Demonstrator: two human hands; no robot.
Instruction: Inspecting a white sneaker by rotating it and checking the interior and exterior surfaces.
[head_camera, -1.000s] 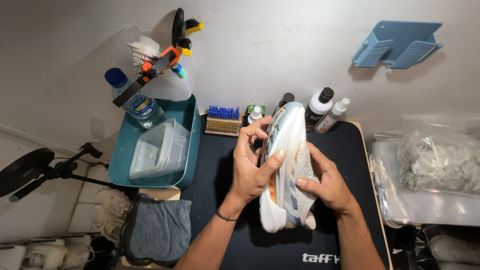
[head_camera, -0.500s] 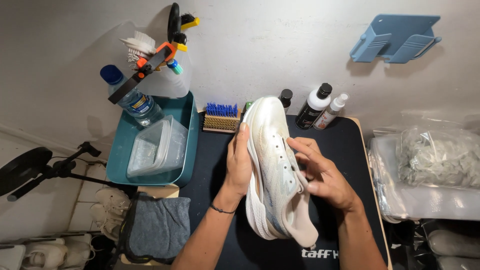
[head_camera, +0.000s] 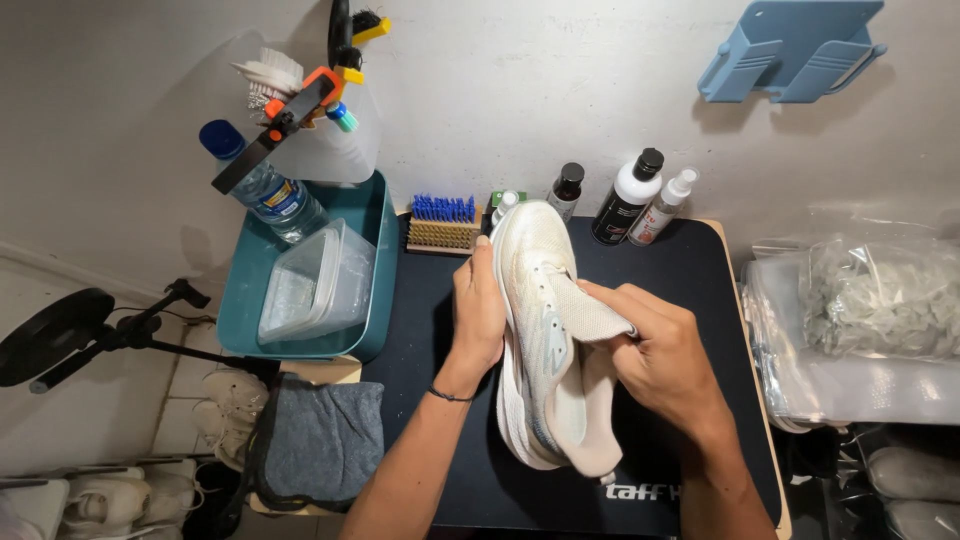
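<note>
Gripping the white sneaker (head_camera: 540, 330), left hand (head_camera: 478, 315) clasps its firm side; right hand (head_camera: 665, 360) pinches the soft, floppy tongue (head_camera: 590, 315); looks light.

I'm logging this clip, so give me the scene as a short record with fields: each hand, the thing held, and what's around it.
left hand: left hand grips the side of the white mesh running shoe
right hand: right hand pinches the shoe's tongue, pulling it outward
shoe: held above the black desk mat, toe pointing away, upper facing the camera
behind shoe: wooden brush with blue bristles, three small bottles
left side: teal plastic tub holding a clear plastic container
below tub: grey folded cloth
</note>
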